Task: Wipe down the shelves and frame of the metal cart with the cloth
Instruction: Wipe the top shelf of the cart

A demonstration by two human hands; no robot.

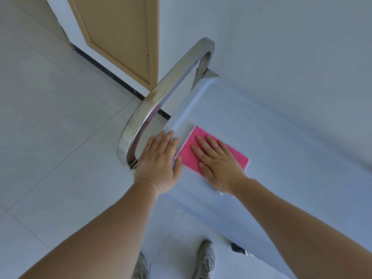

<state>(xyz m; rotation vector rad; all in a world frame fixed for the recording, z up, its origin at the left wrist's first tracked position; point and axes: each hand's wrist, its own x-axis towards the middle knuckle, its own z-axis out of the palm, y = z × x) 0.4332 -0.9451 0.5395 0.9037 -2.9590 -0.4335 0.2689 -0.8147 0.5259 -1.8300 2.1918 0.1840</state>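
The right hand (219, 164) is pressing flat, fingers spread, on the cloth (237, 156); nothing is gripped. Soft and light, it is likely bunching unless palmed down. The left hand (159, 164) is resting flat and empty, bracing the shelf (281, 137) edge.

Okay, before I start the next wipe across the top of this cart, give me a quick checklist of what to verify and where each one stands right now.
1. pink cloth lies flat on the top shelf: ok.
2. right hand is pressed palm-down on the cloth, fingers spread: ok.
3. left hand is braced flat at the shelf's near-left edge, beside the cloth: ok.
4. Shelf ahead of the cloth has nothing standing on it: ok.
5. Curved metal handle wiped already: cannot tell.
6. Cart wheels locked against rolling: cannot tell, only part of one caster shows.
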